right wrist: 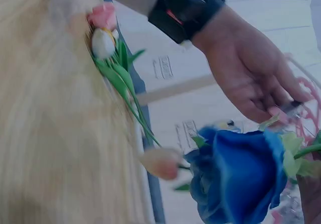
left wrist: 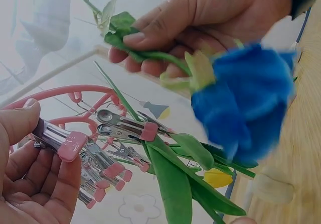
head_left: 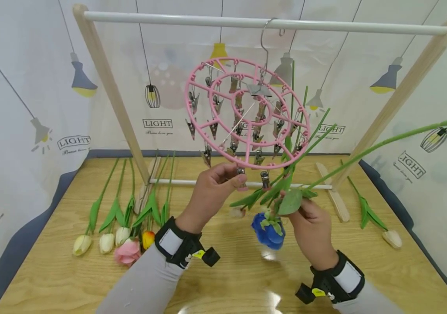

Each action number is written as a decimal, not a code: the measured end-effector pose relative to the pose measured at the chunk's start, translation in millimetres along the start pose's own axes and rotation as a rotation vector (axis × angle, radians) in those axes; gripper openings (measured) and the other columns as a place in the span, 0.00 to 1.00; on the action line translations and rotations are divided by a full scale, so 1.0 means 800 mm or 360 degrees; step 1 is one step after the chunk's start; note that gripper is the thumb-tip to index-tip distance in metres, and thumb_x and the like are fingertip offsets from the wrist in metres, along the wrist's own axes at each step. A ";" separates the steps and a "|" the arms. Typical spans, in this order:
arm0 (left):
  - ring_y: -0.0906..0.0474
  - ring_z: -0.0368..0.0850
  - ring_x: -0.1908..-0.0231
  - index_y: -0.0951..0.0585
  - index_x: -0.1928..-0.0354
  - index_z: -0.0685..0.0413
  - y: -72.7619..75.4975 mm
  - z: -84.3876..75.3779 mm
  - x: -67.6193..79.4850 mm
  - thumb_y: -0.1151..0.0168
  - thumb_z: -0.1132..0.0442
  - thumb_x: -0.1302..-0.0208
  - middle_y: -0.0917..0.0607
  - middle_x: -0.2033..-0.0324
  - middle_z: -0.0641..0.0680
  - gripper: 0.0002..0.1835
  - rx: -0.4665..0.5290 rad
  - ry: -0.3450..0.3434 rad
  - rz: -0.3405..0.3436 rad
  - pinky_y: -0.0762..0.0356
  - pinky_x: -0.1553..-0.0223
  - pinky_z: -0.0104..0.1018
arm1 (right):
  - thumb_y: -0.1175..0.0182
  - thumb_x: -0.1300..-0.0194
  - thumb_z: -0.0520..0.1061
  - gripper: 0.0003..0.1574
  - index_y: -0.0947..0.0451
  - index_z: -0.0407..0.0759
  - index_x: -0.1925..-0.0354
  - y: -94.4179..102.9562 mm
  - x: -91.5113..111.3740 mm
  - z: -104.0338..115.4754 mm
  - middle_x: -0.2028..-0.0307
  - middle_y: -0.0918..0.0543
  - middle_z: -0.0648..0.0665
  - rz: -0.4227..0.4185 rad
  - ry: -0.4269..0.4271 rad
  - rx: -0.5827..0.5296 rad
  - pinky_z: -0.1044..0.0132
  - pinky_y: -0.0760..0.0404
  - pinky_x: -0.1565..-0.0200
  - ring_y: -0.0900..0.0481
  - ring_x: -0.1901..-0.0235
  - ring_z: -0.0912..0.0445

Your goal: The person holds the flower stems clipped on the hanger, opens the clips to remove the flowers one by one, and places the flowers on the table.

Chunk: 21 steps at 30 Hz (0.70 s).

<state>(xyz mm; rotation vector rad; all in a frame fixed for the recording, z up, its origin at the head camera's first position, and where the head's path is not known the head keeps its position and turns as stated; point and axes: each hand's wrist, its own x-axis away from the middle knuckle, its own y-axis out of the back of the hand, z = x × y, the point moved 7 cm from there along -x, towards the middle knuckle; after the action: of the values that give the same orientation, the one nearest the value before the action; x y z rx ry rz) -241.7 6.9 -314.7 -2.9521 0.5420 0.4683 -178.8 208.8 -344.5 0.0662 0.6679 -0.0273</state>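
My left hand (head_left: 209, 192) pinches a metal clip (head_left: 242, 179) with pink tips at the near rim of a round pink clip hanger (head_left: 262, 166). In the left wrist view that clip (left wrist: 60, 138) lies between thumb and fingers, its pink tips together. My right hand (head_left: 313, 231) grips the green stem of a blue rose (head_left: 269, 231) just behind the bloom. The rose hangs head down, its long stem reaching out to the right. Between the hands, tulips with green leaves (left wrist: 173, 179) hang from the hanger's clips, a pale bloom (head_left: 237, 212) at the bottom.
The hanger's hook sits over the white bar (head_left: 208, 19) of a wooden-legged rack. On the wooden table to the left lie several pale tulips (head_left: 107, 243), a pink flower (head_left: 127, 251) and an orange-yellow tulip (head_left: 148, 239). Another white tulip (head_left: 392, 239) lies at the right.
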 end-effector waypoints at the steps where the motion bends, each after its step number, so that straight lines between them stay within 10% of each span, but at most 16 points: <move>1: 0.21 0.52 0.61 0.21 0.50 0.57 0.000 -0.003 0.001 0.38 0.59 0.39 0.19 0.61 0.58 0.16 -0.0004 0.0006 -0.0004 0.19 0.54 0.44 | 0.49 0.36 0.28 0.18 0.26 0.28 0.48 0.011 -0.003 0.003 0.59 0.15 0.47 -0.0031 -0.0014 0.0042 0.69 0.17 0.62 0.19 0.62 0.50; 8: 0.21 0.54 0.60 0.21 0.50 0.55 0.001 -0.002 -0.002 0.37 0.59 0.39 0.18 0.60 0.58 0.16 0.0012 -0.0001 -0.0011 0.20 0.52 0.49 | 0.49 0.35 0.30 0.18 0.27 0.25 0.48 0.083 -0.028 0.023 0.62 0.16 0.42 -0.0183 -0.0043 0.0048 0.68 0.17 0.62 0.20 0.66 0.49; 21: 0.21 0.54 0.61 0.21 0.49 0.56 0.003 -0.006 0.000 0.39 0.60 0.38 0.18 0.60 0.58 0.17 -0.0027 0.0003 0.0004 0.20 0.53 0.43 | 0.48 0.32 0.46 0.19 0.24 0.40 0.46 0.225 -0.055 0.017 0.62 0.21 0.56 -0.0358 -0.0430 0.0969 0.77 0.19 0.66 0.19 0.68 0.62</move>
<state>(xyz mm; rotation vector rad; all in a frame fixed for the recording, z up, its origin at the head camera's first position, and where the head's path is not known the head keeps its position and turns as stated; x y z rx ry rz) -240.9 4.2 -310.2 -2.9684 0.5449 0.4722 -196.7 387.6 -297.2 0.5638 0.3752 -0.4497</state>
